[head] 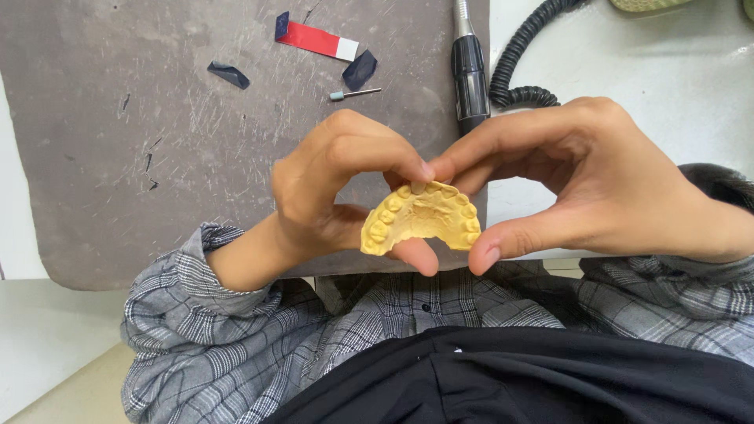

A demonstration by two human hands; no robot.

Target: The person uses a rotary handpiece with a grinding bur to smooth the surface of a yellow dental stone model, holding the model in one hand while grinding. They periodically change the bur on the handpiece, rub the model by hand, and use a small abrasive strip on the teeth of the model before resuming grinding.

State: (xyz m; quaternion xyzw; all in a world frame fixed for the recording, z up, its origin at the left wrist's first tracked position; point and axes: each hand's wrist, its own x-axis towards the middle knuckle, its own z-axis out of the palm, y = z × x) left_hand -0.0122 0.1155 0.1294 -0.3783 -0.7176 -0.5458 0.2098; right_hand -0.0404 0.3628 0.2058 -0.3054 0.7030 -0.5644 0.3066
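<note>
I saw the yellow dental cast [422, 219] held up at the centre of the head view, above the lap, off the bench. It was a horseshoe arch of moulded teeth, its closed curve at 12 o'clock and its two open ends at about 7 and 4 o'clock, so its long axis ran across from 9 to 3 o'clock, teeth facing the camera.

The left hand [334, 188] came in from 9 o'clock and was closed on the cast: thumb under its lower edge, fingertips curled over the front teeth. The right hand [605, 180] came in from 3 o'clock, index fingertip on the top of the arch, thumb at the right end, also gripping. Both hands were on it; the left seemed to carry more of it, though I could not see the underside.

Beyond, at 12 o'clock, a black handpiece [470, 67] lay on the grey work mat [157, 157], its coiled cable [526, 55] trailing toward 1 o'clock. A small mounted grinding point [353, 94] and a red and white strip [318, 41] lay at 11 o'clock, with dark scraps [228, 74] beside them.
</note>
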